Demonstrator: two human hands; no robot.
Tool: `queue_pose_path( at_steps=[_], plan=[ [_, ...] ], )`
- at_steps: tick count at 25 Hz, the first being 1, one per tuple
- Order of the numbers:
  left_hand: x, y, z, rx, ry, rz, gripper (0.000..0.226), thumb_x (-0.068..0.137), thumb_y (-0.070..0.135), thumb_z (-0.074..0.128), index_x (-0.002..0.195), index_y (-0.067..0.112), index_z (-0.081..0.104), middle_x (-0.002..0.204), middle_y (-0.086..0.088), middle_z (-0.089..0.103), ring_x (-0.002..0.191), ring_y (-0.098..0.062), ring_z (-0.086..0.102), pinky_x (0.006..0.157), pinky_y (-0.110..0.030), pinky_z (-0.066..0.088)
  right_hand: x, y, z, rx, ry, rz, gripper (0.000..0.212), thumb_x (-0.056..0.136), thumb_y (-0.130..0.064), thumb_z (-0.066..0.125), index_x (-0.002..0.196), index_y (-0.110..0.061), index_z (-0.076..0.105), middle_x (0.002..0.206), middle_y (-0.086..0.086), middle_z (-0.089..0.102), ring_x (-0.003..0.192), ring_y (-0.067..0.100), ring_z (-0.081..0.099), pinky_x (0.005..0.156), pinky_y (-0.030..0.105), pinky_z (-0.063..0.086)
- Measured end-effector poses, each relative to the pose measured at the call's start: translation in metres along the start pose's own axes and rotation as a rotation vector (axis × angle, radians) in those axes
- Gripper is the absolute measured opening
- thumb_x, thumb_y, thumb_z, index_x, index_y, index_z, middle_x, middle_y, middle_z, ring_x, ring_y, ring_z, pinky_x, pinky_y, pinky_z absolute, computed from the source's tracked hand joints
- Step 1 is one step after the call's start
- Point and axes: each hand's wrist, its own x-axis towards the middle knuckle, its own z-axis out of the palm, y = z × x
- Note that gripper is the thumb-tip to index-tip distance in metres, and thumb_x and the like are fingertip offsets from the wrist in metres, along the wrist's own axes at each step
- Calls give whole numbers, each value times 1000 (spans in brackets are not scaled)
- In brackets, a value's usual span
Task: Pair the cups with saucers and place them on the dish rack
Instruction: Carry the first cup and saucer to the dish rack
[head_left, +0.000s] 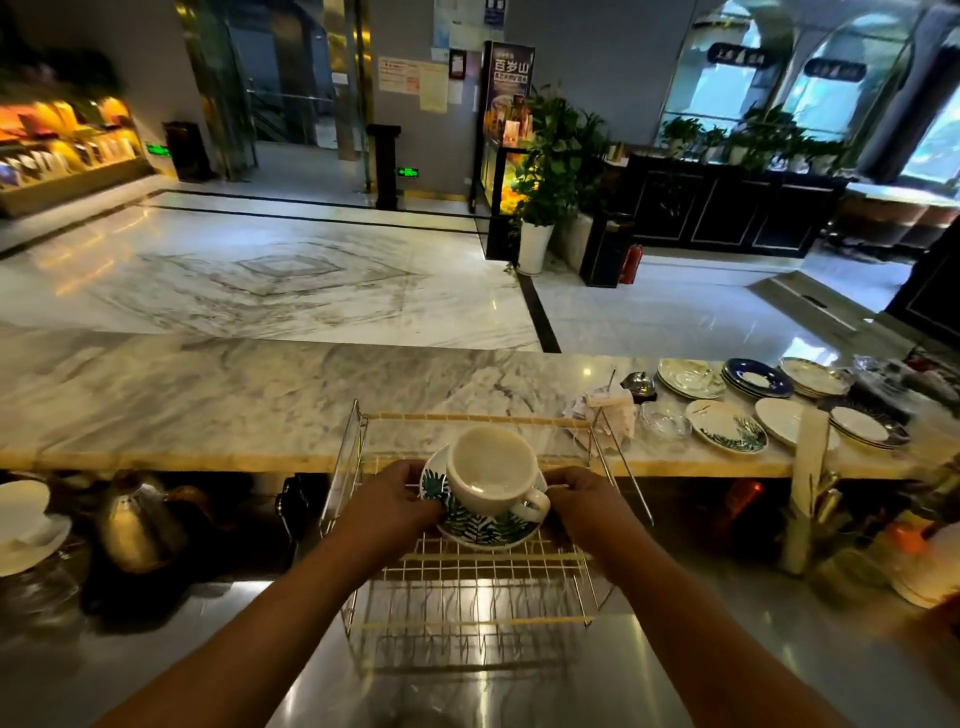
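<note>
White cup (492, 474) sits upright on a leaf-patterned saucer (483, 530), handle pointing toward the lower right. The pair is tilted slightly toward the camera, over the top shelf of a wire dish rack (467, 582); whether the saucer's underside already touches the grid cannot be told. Left hand (399, 496) grips the saucer's left rim, fingers curled around the edge. Right hand (582, 499) grips the right rim, just beside the cup handle. Both forearms reach in from the bottom of the view. The rack stands on a steel worktop (727, 639), its far side against the edge of a raised marble counter (234, 395). The rack's lower tier shows upright wire prongs and holds nothing visible. On the counter to the right, well apart from the rack: a leaf-patterned plate (726, 426), a stack of blue-rimmed saucers (757, 378), more pale saucer stacks (688, 378), a small glass dish (665, 422), and crumpled paper (610, 408). Under the counter on the left, a metal kettle (136, 525), and at the far left a white cup on a saucer (26, 519), dim and blurred. Beyond the counter, a polished marble floor (270, 270) and potted plants (545, 171).
</note>
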Motion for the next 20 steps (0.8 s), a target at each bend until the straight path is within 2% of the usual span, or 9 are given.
queue_pose_path(
  at_steps=[5,9,15,20],
  plan=[
    [35,1,24,25,58,-50,56,82,10,77,132,21,56,97,-4,75,64,-9,76,46,-19,53,50,5,-21,-36,-48,15,14,96,-9,60,107,-13,68,88,19,76,61,23,65,62,39,56],
    [51,-5,32,87,76,-91,53,82,14,76,129,25,57,86,1,77,66,-9,76,54,-25,56,73,12,-21,-105,-70,8,16,96,-9,60,108,-15,69,88,15,76,56,15,66,49,27,53],
    [65,-16,32,111,85,-93,56,82,17,75,134,25,56,106,-1,76,86,-10,75,75,-34,61,90,17,-16,-122,-82,3,18,96,-9,59,108,-17,69,92,11,76,64,16,72,53,24,55],
    [72,-21,32,92,76,-94,57,82,15,76,135,24,55,103,2,74,85,-12,75,73,-34,62,96,18,-15,-109,-73,18,17,95,-7,59,105,-18,69,90,9,76,64,17,73,55,27,58]
  ],
)
